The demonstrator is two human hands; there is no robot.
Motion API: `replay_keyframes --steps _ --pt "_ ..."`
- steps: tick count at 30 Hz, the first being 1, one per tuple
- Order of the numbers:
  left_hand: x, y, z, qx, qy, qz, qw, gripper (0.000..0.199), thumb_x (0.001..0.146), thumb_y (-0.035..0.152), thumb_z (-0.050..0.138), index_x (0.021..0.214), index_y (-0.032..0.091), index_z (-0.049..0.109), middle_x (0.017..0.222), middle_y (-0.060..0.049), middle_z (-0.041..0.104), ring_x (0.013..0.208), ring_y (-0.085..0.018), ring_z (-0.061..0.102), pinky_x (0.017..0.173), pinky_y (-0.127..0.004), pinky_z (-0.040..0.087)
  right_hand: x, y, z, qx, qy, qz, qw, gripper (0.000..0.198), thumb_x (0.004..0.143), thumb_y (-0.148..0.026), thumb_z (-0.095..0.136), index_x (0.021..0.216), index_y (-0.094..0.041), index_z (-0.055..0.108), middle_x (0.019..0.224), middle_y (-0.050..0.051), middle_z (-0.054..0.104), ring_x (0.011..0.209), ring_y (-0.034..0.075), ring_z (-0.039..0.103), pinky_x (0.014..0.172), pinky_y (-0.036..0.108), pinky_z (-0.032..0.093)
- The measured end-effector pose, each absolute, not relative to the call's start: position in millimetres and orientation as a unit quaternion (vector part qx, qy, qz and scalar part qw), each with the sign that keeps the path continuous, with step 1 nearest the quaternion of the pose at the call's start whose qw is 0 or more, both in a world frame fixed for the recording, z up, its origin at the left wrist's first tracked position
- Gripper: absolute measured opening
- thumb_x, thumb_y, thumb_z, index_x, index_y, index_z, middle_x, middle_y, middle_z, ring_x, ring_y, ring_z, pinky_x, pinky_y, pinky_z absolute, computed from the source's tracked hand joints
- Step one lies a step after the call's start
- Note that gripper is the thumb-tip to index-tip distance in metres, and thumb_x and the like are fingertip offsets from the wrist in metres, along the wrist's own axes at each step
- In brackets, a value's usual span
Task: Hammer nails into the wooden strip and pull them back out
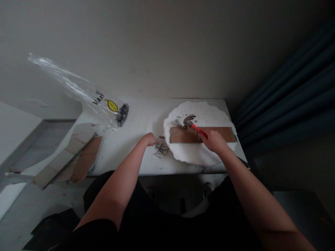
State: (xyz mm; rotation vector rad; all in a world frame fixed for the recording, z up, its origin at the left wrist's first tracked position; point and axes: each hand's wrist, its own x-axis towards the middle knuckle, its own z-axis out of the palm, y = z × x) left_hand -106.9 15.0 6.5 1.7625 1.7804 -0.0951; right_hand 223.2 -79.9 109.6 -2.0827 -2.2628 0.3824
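My right hand (215,141) is closed round the red handle of a claw hammer (199,130). The hammer's metal head is over the left part of a brown wooden board (220,134), near many small dark marks. Beneath the board lies a rough-edged white slab (195,155). My left hand (151,139) is closed just left of the slab, beside a loose pile of nails (161,149). Whatever its fingers may hold is hidden or too small to make out.
A clear plastic bag (104,104) with a yellow print and dark contents stands at the back left of the white table (125,153). Several board pieces (87,158) overhang the table's left front. A dark curtain (290,101) hangs at the right, and a wall rises behind.
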Motion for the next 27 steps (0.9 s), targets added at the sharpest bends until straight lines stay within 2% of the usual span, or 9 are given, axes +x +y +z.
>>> replay_keyframes --steps 3,5,7,9,14,21,27 --pt "-102.7 24.8 23.5 0.679 0.684 0.035 0.266 0.006 0.073 0.016 0.064 0.068 0.018 0.066 0.069 -0.008 0.07 0.074 -0.023 0.068 0.069 -0.031 0.053 223.3 -79.9 110.0 -0.669 -0.732 0.124 0.023 0.038 0.103 -0.038 0.04 0.122 -0.021 0.069 0.105 0.013 0.076 0.092 0.027 0.07 0.075 0.032 0.044" --pt "-93.5 25.4 35.7 0.709 0.634 0.171 0.256 0.008 0.08 0.021 0.062 0.083 0.019 0.069 0.086 -0.006 0.074 0.082 -0.019 0.068 0.077 -0.029 0.054 223.5 -79.9 110.3 -0.668 -0.733 0.124 0.025 0.038 0.102 -0.037 0.041 0.123 -0.021 0.069 0.106 0.013 0.076 0.093 0.027 0.07 0.076 0.033 0.044" --pt "-79.3 20.4 45.8 0.73 0.54 0.303 0.289 0.014 0.083 0.027 0.062 0.091 0.018 0.07 0.091 -0.006 0.075 0.085 -0.018 0.068 0.079 -0.029 0.055 223.8 -79.8 110.5 -0.665 -0.735 0.125 0.028 0.037 0.102 -0.036 0.042 0.125 -0.022 0.068 0.107 0.013 0.076 0.094 0.028 0.07 0.076 0.033 0.044" --pt "-63.4 12.1 52.5 0.732 0.483 0.359 0.319 0.019 0.087 0.032 0.062 0.096 0.018 0.071 0.094 -0.006 0.075 0.087 -0.018 0.069 0.078 -0.029 0.055 224.0 -79.5 110.3 -0.662 -0.739 0.124 0.031 0.038 0.102 -0.035 0.042 0.127 -0.023 0.067 0.107 0.013 0.076 0.095 0.028 0.07 0.077 0.033 0.045" --pt "-37.5 -2.0 53.6 0.746 0.444 0.376 0.323 0.017 0.089 0.026 0.062 0.101 0.018 0.071 0.098 -0.006 0.076 0.088 -0.016 0.07 0.08 -0.029 0.057 224.0 -79.2 108.9 -0.669 -0.733 0.122 0.023 0.038 0.103 -0.037 0.041 0.124 -0.021 0.069 0.108 0.013 0.076 0.094 0.027 0.07 0.077 0.033 0.045" --pt "-33.4 -1.9 37.5 0.767 0.431 0.335 0.337 0.016 0.087 0.018 0.065 0.102 0.019 0.069 0.092 -0.004 0.076 0.081 -0.016 0.072 0.081 -0.031 0.059 224.6 -79.8 108.2 -0.667 -0.734 0.124 0.026 0.037 0.102 -0.037 0.042 0.121 -0.022 0.07 0.105 0.012 0.076 0.092 0.028 0.07 0.075 0.033 0.045" --pt "-35.3 -3.4 34.3 0.757 0.432 0.338 0.356 0.015 0.088 0.023 0.063 0.102 0.02 0.067 0.093 -0.004 0.076 0.085 -0.018 0.074 0.083 -0.032 0.058 224.4 -79.6 108.8 -0.674 -0.729 0.118 0.018 0.038 0.102 -0.038 0.042 0.121 -0.022 0.07 0.104 0.013 0.076 0.091 0.027 0.069 0.076 0.032 0.045"
